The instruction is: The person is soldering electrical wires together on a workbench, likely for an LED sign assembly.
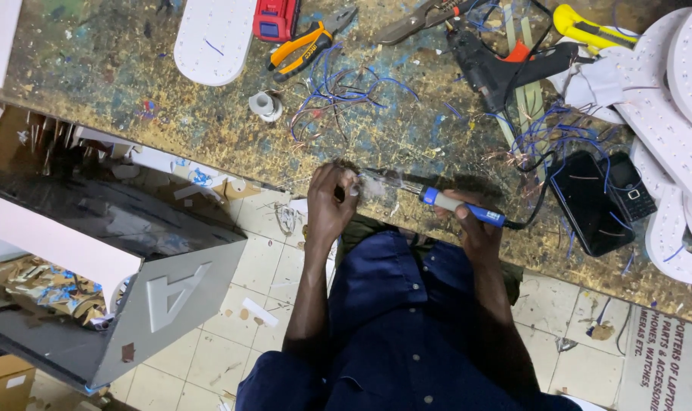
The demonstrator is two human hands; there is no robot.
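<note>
Right hand (pixel 467 222) gripping blue soldering iron (pixel 456 205), left hand (pixel 330 199) pinching wire

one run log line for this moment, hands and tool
left hand: pinches small wire piece at bench edge | right hand: grips blue soldering iron, tip toward left fingers | workbench: wire scraps | smoke at tip

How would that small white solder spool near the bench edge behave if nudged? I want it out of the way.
The solder spool looks small and round, so probably light and apt to roll. Its loose wire end may snag the blue wire scraps beside it.
</note>
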